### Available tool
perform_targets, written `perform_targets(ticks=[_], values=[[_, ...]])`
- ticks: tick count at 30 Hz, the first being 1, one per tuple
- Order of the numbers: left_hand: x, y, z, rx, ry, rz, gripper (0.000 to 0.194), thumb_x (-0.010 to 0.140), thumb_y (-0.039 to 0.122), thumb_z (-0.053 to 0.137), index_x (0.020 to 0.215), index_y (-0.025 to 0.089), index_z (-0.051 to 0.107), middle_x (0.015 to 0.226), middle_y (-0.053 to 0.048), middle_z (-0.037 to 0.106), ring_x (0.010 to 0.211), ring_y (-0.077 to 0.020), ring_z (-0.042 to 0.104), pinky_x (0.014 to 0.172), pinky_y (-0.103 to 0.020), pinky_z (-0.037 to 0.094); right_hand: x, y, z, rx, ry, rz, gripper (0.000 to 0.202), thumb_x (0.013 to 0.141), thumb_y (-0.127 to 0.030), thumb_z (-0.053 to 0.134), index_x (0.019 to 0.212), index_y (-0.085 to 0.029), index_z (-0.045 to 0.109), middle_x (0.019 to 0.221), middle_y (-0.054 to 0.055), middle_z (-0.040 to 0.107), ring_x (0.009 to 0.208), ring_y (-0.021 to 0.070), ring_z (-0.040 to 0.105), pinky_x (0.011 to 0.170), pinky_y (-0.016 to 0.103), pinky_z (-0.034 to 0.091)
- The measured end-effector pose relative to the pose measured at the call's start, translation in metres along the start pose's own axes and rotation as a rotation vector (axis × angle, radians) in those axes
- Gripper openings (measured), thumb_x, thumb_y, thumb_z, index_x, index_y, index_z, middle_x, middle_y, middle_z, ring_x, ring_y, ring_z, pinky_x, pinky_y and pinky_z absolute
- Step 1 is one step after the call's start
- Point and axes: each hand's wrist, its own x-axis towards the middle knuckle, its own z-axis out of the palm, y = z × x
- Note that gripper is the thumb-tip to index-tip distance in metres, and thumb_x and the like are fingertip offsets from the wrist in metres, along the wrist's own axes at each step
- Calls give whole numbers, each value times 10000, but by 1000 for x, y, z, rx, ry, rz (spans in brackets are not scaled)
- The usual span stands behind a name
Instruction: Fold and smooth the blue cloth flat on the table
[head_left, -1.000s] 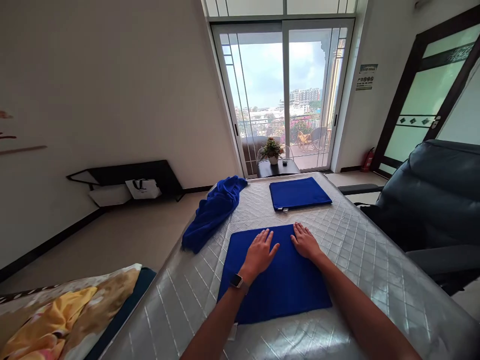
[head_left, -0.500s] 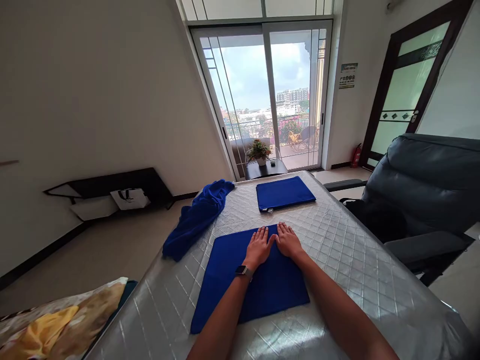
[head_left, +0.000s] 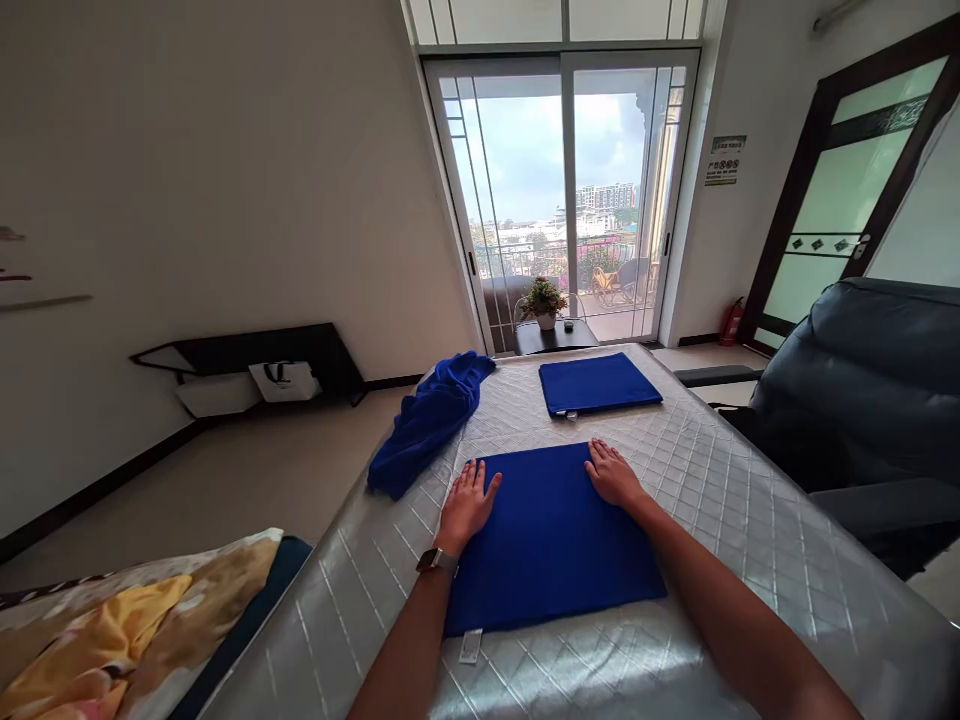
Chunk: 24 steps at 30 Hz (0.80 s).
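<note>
A folded blue cloth (head_left: 555, 540) lies flat and nearly square in front of me, with a white label (head_left: 470, 646) sticking out at its near left edge. My left hand (head_left: 469, 507), a watch on its wrist, rests flat on the cloth's far left corner, fingers stretched out. On the far right corner lies my right hand (head_left: 613, 474), palm down and fingers extended. Beyond them sits another folded blue cloth (head_left: 600, 383). A crumpled blue cloth (head_left: 435, 420) is heaped at the far left.
Everything blue lies on a silver quilted mattress (head_left: 735, 560). A black armchair (head_left: 892, 380) stands to the right. Floral bedding (head_left: 150, 630) is at the lower left. A potted plant (head_left: 543, 300) stands on a small table before the sliding glass door.
My hands have moved apart from the middle of the cloth's far edge to its two far corners. The label at the near edge now shows. The view has turned slightly left.
</note>
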Motion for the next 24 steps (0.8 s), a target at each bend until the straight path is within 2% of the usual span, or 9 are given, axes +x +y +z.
perform_targets(ticks=[8, 14, 24], values=[[-4, -5, 7, -13, 34, 10, 874, 1008, 673, 126, 1564, 39, 354, 1644, -217, 313, 1540, -300, 278, 1252, -457, 247, 0, 1, 3, -30, 2, 3, 679, 1044, -410, 199, 1620, -49, 224, 1697, 98, 187, 1570, 186, 125, 1262, 344, 87], [-3, -6, 9, -43, 55, 7, 826, 1015, 661, 166, 1568, 80, 362, 1641, -205, 327, 1536, -313, 287, 1238, -497, 274, 0, 0, 3, -43, 13, 15, 663, 1045, -400, 217, 1622, -74, 235, 1695, 97, 189, 1570, 182, 126, 1257, 351, 96], [-6, -1, -4, -8, -7, -28, 811, 1028, 627, 198, 1584, 47, 308, 1662, -194, 276, 1551, -287, 246, 1263, -449, 218, 0, 0, 0, -20, 9, 3, 657, 1050, -388, 212, 1616, -55, 240, 1693, 98, 208, 1569, 187, 132, 1259, 339, 97]])
